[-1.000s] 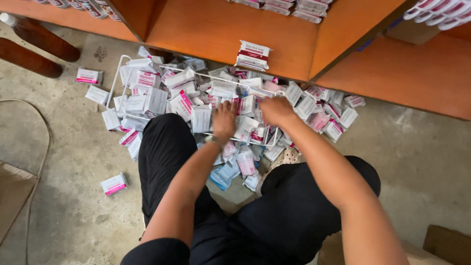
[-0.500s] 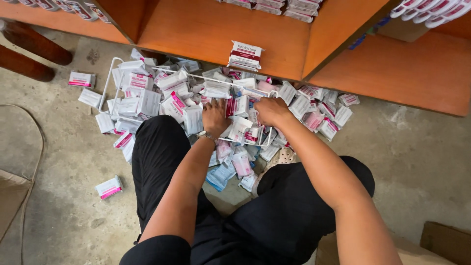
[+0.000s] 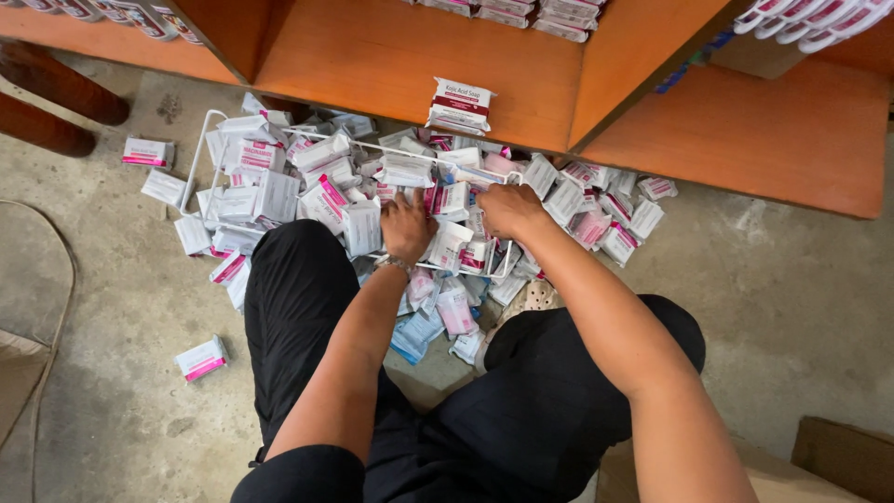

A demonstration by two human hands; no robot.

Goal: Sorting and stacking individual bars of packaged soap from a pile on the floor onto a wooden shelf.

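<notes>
Hands shown from above, both lowered into a heap of small white-and-pink boxes (image 3: 317,182) spread across a concrete floor (image 3: 112,391). The left hand (image 3: 407,226) is seen knuckles up, its fingers curled down among the boxes at the near edge of a white wire basket (image 3: 200,154); whether anything is actually gripped cannot be told, since the fingertips are hidden. The right hand (image 3: 507,210) is likewise closed downward over the boxes just beside the left, its grasp also concealed. Compared with the view of a second ago, both hands are found slightly further forward and closer together in the pile, while the scattered boxes around them appear unmoved; this is judged to mean that the boxes are being gathered at that spot and that none has yet been lifted clear. A watch or bracelet (image 3: 396,265) is visible on the left wrist. Nearer the person, a few pale blue and pink packets (image 3: 438,312) lie between the knees, which are covered by black trousers (image 3: 298,307). One stray box (image 3: 201,359) lies apart on the floor to the left. Above the heap, one similar box (image 3: 460,105) rests alone on an orange wooden shelf (image 3: 372,65), and further boxes are stacked at the shelf's back.
</notes>
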